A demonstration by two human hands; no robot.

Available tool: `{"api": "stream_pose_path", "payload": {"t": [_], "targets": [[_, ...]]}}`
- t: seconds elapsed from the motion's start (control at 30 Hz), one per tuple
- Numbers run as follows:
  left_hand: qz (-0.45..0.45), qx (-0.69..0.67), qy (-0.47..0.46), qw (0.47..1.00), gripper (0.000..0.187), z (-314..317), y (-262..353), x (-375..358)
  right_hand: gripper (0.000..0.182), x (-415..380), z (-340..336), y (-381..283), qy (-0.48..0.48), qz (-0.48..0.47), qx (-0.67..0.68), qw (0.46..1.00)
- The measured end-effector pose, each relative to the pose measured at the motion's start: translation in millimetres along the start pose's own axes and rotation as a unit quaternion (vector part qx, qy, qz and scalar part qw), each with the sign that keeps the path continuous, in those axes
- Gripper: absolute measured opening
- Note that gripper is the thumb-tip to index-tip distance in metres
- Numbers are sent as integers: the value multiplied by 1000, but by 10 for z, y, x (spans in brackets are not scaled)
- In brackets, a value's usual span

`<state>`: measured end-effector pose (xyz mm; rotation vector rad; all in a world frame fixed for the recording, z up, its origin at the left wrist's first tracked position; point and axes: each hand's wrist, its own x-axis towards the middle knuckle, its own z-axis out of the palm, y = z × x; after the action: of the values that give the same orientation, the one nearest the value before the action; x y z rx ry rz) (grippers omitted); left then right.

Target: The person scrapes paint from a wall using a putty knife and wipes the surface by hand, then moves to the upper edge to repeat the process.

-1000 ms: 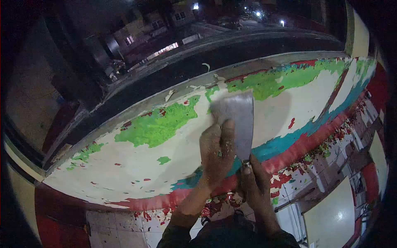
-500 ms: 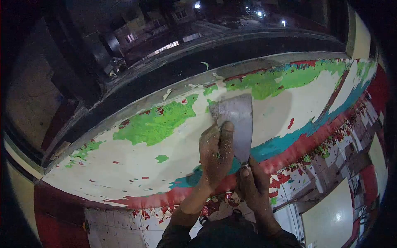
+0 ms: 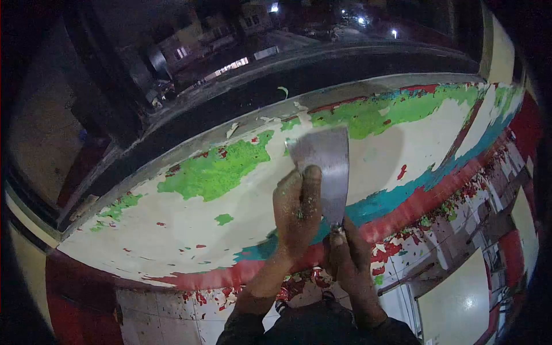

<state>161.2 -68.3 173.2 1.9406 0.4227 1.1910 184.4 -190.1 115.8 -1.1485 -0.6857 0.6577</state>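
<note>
Both my hands are on a paint scraper (image 3: 332, 167) with a wide, dull metal blade, held over the ledge. My left hand (image 3: 298, 210) grips the blade's left side, its thumb lying flat on the metal and its other fingers mostly hidden. Closed around the handle end, nearest my body, is my right hand (image 3: 349, 253); it covers most of the handle. Bits of paint cling to my left hand. The blade's far edge is by the border of peeled green paint (image 3: 218, 167) and bare off-white surface (image 3: 230, 221).
Teal paint (image 3: 374, 205) and a red strip (image 3: 414, 213) line the near side of the ledge. Paint flakes litter the floor (image 3: 161, 316) below. A dark window frame (image 3: 259, 92) runs along the far side, with night lights beyond. A pale panel (image 3: 454, 296) stands lower right.
The scraper and both hands have shifted slightly left and a little away from me. The small green patch by the blade's left corner is now mostly out of sight.
</note>
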Motion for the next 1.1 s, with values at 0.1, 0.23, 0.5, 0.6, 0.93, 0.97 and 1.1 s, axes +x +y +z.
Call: {"api": "stream_pose_path", "payload": {"t": [0.1,0.23,0.5,0.6,0.93,0.97,1.1], "targets": [[21,-1,8,1000,32,10,-70,25,44,157,27,81,4,-75,-26,997],[3,-10,-3,1000,30,-3,-5,37,43,124,28,54,10,-51,-4,999],[29,-7,17,999,27,18,-36,70,43,178,31,79,31,-136,-43,989],[70,25,40,996,27,56,-119,38,45,141,20,104,23,-84,-16,996],[103,90,43,990,26,38,-63,88,44,138,66,59,47,-90,-11,995],[104,80,53,990,27,48,-24,108,44,187,73,49,42,-96,-12,994],[11,-10,14,1000,26,16,20,32,45,87,48,5,31,-84,-4,996]]}}
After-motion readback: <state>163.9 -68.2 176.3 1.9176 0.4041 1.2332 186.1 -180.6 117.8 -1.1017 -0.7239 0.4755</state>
